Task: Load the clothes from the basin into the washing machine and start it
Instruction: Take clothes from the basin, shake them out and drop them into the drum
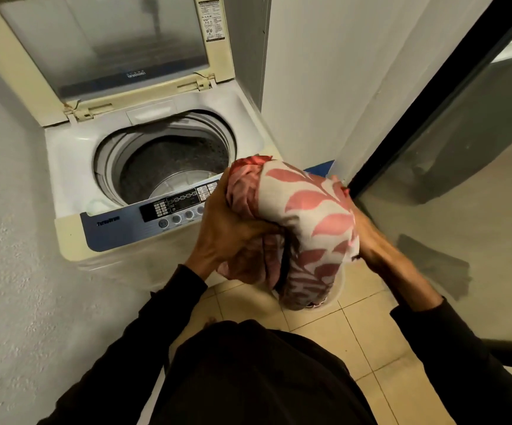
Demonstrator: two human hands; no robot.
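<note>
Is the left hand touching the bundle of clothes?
Touching. The head view shows the left hand with fingers curled into the bundle of clothes.

A tiled laundry corner indoors.
Beige floor tiles [380,342] meet a rough white wall [9,240]; a black-framed glass door [463,154] stands right.

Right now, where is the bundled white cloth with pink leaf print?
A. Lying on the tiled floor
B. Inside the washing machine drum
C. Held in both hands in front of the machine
C: the left hand and right hand grip the bundled white cloth with pink leaf print in front of the open washing machine.
</note>
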